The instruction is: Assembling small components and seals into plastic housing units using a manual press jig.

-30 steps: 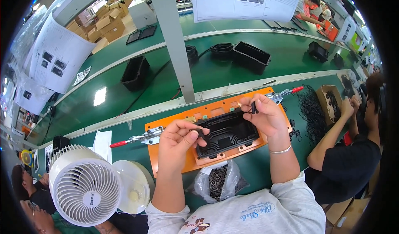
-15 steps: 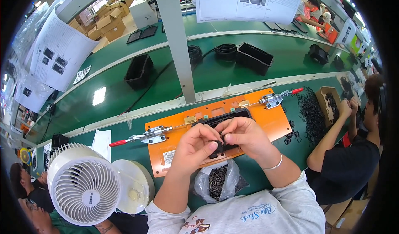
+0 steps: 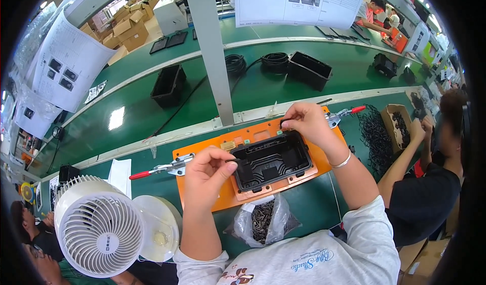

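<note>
Head view: an orange plate (image 3: 225,196) bears the black box (image 3: 278,161), now fully exposed; the left hand (image 3: 207,176) and right hand (image 3: 310,124), together earlier, stand apart; left fingertips pinch a black piece (image 3: 233,160) at the box's left; right fingertips pinch a dark bit (image 3: 284,123) near its far right corner.

Black piece (image 3: 234,160) partly hidden in left grip (image 3: 206,174); hanging sheet (image 3: 258,4) cut off above.
</note>
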The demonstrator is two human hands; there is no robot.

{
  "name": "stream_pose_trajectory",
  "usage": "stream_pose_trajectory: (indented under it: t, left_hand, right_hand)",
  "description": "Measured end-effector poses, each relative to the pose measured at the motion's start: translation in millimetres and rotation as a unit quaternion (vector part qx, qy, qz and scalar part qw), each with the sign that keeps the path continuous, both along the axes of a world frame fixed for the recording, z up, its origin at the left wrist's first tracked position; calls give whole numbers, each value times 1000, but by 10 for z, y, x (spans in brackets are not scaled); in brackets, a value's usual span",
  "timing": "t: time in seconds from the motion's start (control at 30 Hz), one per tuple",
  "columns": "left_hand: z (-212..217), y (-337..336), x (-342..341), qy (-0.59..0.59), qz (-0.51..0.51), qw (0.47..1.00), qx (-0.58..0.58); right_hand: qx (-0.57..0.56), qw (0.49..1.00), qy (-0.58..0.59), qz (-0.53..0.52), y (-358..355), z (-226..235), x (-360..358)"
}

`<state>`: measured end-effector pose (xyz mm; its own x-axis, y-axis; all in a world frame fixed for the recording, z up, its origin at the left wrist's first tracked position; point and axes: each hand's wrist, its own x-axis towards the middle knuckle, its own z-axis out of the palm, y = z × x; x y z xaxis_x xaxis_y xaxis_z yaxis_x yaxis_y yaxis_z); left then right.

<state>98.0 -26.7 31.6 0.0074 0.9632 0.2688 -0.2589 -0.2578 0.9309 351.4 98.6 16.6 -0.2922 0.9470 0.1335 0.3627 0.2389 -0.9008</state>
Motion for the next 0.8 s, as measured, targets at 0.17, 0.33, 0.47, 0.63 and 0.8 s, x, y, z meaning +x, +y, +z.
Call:
stream_pose_trajectory:
  t: [0.17,0.33,0.47,0.63,0.8]
  left_hand:
    - [32,-30,-119,-6,20,1000,-2]
    - [-3,11,-159,-1,37,999,-11]
    - [-30,27,-181,-4,40,999,-30]
    - [-20,63,-184,22,57,997,-44]
    - [-67,130,-131,74,74,993,-60]
  right_hand:
    - [-40,999,-1,21,38,48,21]
    - [-84,995,42,29,90,25,109]
    - [-19,998,6,61,112,-81,86]
    - [-58,995,-66,53,229,-70,108]
    - [176,969,-150,-87,9,-30,3]
